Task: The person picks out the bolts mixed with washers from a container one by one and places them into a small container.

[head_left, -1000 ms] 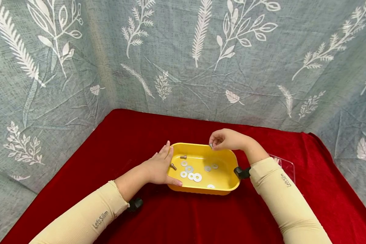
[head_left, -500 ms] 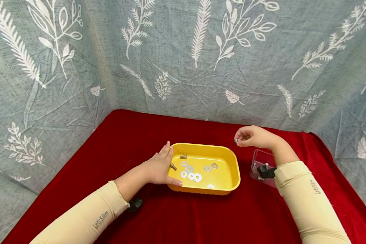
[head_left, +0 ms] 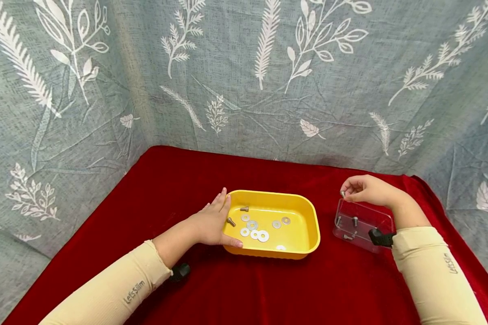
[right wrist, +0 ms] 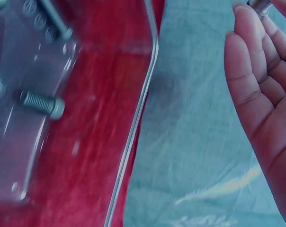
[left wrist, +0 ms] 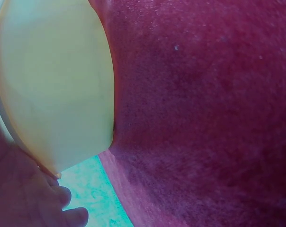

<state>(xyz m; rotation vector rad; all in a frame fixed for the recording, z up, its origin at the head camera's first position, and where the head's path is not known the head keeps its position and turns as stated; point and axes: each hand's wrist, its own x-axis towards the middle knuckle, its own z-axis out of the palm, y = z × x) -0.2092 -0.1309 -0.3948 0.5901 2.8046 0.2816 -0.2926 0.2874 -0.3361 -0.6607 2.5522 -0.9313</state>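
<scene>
My left hand (head_left: 213,223) rests on the left end of a yellow tub (head_left: 278,259), fingers straight along the side and thumb over the front rim. Inside the tub lie several flat metal washers (head_left: 262,236), a bolt (head_left: 244,209) near the back and another by my fingers. My right hand (head_left: 368,189) pinches a small metal bolt (right wrist: 261,6) between thumb and fingertips, above the back left corner of a clear plastic box (head_left: 363,246). Several bolts (right wrist: 41,104) lie in that box.
A red velvet cloth (head_left: 244,293) covers the table under both containers. Grey-green curtains (head_left: 244,117) with white leaf prints hang behind and at the sides. The clear box stands to the right of the tub, with a strip of cloth between them.
My right hand has carried the bolt from over the tub's back rim rightward to the clear box. More of that box shows now. My left hand has stayed on the tub.
</scene>
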